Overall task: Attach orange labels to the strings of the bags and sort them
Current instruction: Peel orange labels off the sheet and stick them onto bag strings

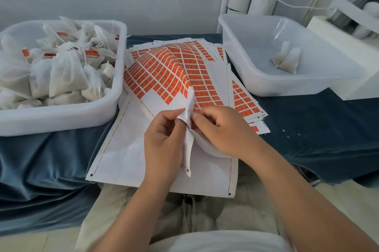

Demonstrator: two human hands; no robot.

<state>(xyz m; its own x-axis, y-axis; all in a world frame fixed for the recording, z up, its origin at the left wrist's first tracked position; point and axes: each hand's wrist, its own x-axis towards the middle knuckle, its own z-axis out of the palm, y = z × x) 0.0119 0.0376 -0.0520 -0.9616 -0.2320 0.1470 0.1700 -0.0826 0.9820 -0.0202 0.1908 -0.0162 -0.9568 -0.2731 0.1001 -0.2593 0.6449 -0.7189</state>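
Both my hands meet at the near edge of the top label sheet (pixel 164 71), which bulges up in a hump at the middle of the bench (pixel 307 139). My left hand (pixel 162 139) pinches a folded, bare white corner of that sheet between thumb and fingers; the pinched strip hangs down past my palm toward me. My right hand (pixel 221 128) is just beside it, fingertips curled and pressed to the same fold from the right, touching the sheet where the orange labels (pixel 207 96) end. I cannot tell whether a label is already lifted between those fingertips. Under the raised sheet lies a stack of further sheets (pixel 246 104), fanned out to the right, and a stripped white sheet (pixel 127 149) lies flat nearest me, overhanging the bench edge. The left tub (pixel 61 116) sits touching the sheets' left side and is heaped with white bags (pixel 61 71), several showing orange labels on their strings. The right tub (pixel 287 85) stands well apart from my hands and holds two bags (pixel 287 61) with no label visible. A blue cloth (pixel 51 159) covers the bench.
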